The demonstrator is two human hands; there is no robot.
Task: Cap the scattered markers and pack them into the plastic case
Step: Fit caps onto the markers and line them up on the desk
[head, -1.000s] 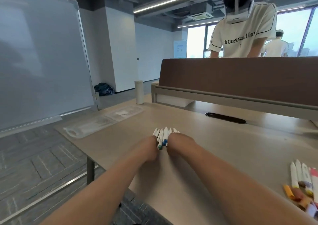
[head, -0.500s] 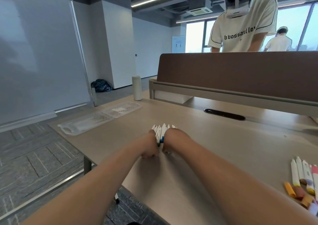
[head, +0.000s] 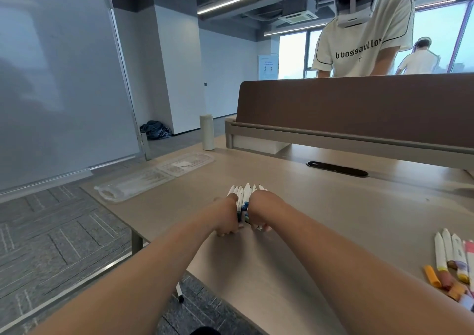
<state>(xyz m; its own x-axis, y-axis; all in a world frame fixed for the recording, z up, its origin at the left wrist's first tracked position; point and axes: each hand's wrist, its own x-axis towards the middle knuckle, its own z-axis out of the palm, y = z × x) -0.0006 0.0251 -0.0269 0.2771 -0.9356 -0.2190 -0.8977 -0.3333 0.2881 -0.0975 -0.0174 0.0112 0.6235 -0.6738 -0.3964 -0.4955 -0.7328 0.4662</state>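
A long beige laminate table (head: 320,219) runs under a brown divider panel (head: 359,109) at 12 o'clock, with a large whiteboard (head: 59,86) standing on grey carpet at 9 o'clock. The clear plastic case (head: 154,178) lies open and flat at 10 o'clock, well apart from the hands. The left hand (head: 228,219) and right hand (head: 259,211) curl in from either side around a bundle of white-barrelled markers (head: 245,196) at the centre — ends fanned toward 12 o'clock — and loose coloured markers (head: 451,260) lie at 4 o'clock.
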